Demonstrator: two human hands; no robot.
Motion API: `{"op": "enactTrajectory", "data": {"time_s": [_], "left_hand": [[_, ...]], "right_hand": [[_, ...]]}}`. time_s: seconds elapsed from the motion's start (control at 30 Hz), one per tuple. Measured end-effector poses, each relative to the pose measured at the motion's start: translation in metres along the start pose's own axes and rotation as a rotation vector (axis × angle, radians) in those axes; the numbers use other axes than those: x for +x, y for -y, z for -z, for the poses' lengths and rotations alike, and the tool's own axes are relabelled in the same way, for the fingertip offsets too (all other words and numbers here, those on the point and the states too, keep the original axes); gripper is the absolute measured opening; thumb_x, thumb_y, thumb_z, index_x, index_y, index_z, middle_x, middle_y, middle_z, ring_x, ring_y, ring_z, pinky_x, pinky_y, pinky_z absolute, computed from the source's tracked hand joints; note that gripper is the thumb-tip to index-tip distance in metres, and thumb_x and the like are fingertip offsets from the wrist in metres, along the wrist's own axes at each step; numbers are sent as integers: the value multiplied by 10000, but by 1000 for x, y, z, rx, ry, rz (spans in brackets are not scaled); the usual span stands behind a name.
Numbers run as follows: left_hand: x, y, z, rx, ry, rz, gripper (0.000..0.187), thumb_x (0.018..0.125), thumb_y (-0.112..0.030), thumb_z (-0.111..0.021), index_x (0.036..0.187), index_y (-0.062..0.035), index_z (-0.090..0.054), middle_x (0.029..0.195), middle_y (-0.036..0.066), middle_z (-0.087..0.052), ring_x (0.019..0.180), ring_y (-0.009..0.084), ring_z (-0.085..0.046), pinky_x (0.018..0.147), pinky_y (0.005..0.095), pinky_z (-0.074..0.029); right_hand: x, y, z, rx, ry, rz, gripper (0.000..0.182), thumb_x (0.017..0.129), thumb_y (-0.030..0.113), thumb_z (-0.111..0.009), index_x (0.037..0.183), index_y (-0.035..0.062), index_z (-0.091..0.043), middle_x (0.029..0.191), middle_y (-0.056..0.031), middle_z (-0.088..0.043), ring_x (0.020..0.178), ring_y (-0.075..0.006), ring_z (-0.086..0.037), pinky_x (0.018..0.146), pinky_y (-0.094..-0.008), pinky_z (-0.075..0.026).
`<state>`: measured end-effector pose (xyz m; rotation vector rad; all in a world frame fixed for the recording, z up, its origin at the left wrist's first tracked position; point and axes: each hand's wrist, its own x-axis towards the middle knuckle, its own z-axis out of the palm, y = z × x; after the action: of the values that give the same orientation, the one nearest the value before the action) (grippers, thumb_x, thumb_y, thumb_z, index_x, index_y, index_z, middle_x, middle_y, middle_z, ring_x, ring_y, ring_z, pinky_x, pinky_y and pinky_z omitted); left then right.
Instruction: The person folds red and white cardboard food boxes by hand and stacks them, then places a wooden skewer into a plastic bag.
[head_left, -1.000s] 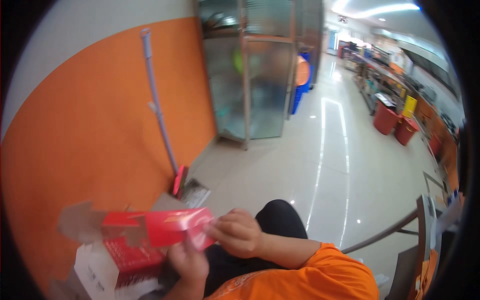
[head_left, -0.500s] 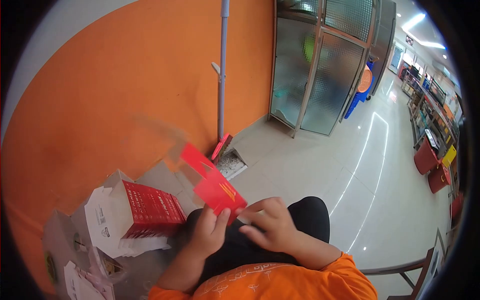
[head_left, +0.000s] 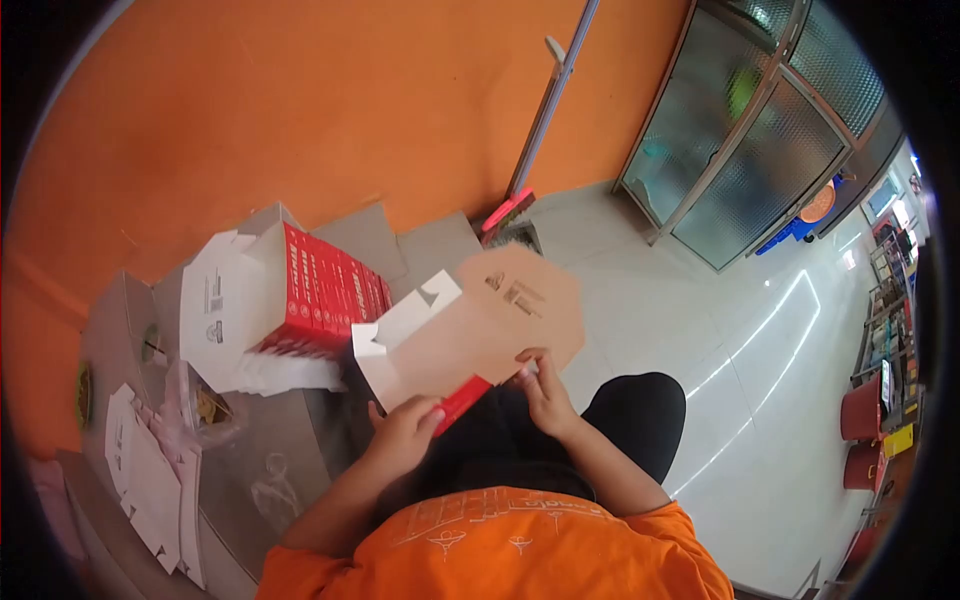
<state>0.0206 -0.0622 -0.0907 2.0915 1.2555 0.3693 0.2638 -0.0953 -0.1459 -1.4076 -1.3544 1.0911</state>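
An unfolded cardboard carton (head_left: 455, 335), pale inside with red outer flaps, is held over my lap. My left hand (head_left: 405, 437) is closed on its near left edge, by a narrow red flap. At the near right edge, my right hand (head_left: 547, 393) pinches the card between thumb and fingers. The far end has an eight-sided outline with small printing; notched white tabs stand up at the left. To the left of my hands lies a stack of flat cartons (head_left: 325, 285), red sides and white lettering showing, with a white panel facing left.
Loose white card pieces (head_left: 140, 475) and a clear plastic bag (head_left: 205, 405) lie on the grey step at left. A broom (head_left: 510, 215) and long-handled dustpan lean by the orange wall. A glass-panelled partition (head_left: 760, 160) stands behind; red bins (head_left: 865, 415) line the right.
The carton has turned from its red outside to its pale inside and spread out. My right hand has closed on its edge. The view has swung left and down.
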Motion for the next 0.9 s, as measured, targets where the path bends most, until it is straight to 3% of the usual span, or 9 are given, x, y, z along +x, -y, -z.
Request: {"op": "enactTrajectory", "data": {"time_s": [0.03, 0.1, 0.13, 0.3, 0.37, 0.57, 0.67, 0.83, 0.9], "left_hand": [[2, 3, -2, -10, 14, 10, 226, 942, -219, -492, 1076, -62, -585, 1044, 115, -619, 1029, 269, -575, 979, 548, -288], [11, 8, -4, -385, 35, 121, 230, 950, -212, -488, 1067, -36, -579, 972, 149, -631, 918, 292, -612, 843, 409, -434], [14, 12, -8, -326, -11, 68, 231, 949, -203, -492, 1054, -13, -574, 918, 179, -633, 841, 306, -625, 731, 317, -477], [21, 0, -12, -344, 20, 30, 234, 941, -188, -505, 1061, -2, -579, 928, 190, -637, 840, 286, -633, 754, 334, -477], [24, -2, -15, -362, 35, 10, 238, 937, -181, -509, 1071, 1, -583, 927, 194, -639, 832, 282, -636, 752, 333, -479], [22, 7, -23, -432, -4, 8, 226, 906, -137, -549, 1072, -1, -618, 929, 186, -643, 818, 280, -638, 751, 331, -484], [21, 2, -15, -283, -40, -98, 216, 887, -93, -572, 1077, -2, -621, 875, 144, -642, 770, 223, -620, 724, 297, -474], [24, -8, -16, -141, -26, -150, 229, 843, -76, -595, 1062, -25, -637, 845, 169, -618, 783, 308, -620, 716, 353, -482], [24, -4, -20, -108, -48, -178, 254, 853, -105, -594, 1103, -71, -623, 869, 146, -626, 795, 307, -626, 717, 375, -494]], "right_hand": [[2, -4, -1, 128, -42, 37, 247, 972, 143, -446, 1193, 48, -393, 1128, -132, -429, 1054, -213, -486, 897, -346, -425], [3, -4, 4, 253, -97, 65, 180, 974, 139, -441, 1125, 47, -409, 1087, -113, -448, 1021, -207, -497, 874, -341, -428], [4, 0, 7, 141, -53, 170, 184, 959, 135, -473, 1113, 45, -425, 1067, -124, -470, 988, -238, -521, 851, -348, -439], [8, 49, 7, -391, -45, 362, 199, 873, 83, -605, 1039, 41, -505, 991, -132, -518, 850, -262, -557, 707, -369, -467], [13, 52, -4, -576, -186, 465, 214, 810, 99, -653, 982, 35, -543, 1027, -195, -529, 926, -401, -535, 769, -409, -482], [15, 46, -9, -462, -121, 514, 193, 808, 13, -605, 994, 57, -576, 1079, -170, -506, 936, -346, -571, 741, -404, -513], [17, 35, -6, -493, -57, 481, 207, 800, -7, -588, 1000, 49, -576, 1133, -164, -487, 953, -324, -578, 757, -386, -522], [13, 34, -12, -454, 18, 400, 344, 714, -83, -595, 1038, 32, -583, 1202, -161, -453, 1059, -320, -535, 863, -379, -496], [10, 40, -12, -600, 49, 440, 401, 706, -74, -598, 1089, 40, -576, 1225, -168, -445, 1095, -322, -518, 890, -385, -485]]}}
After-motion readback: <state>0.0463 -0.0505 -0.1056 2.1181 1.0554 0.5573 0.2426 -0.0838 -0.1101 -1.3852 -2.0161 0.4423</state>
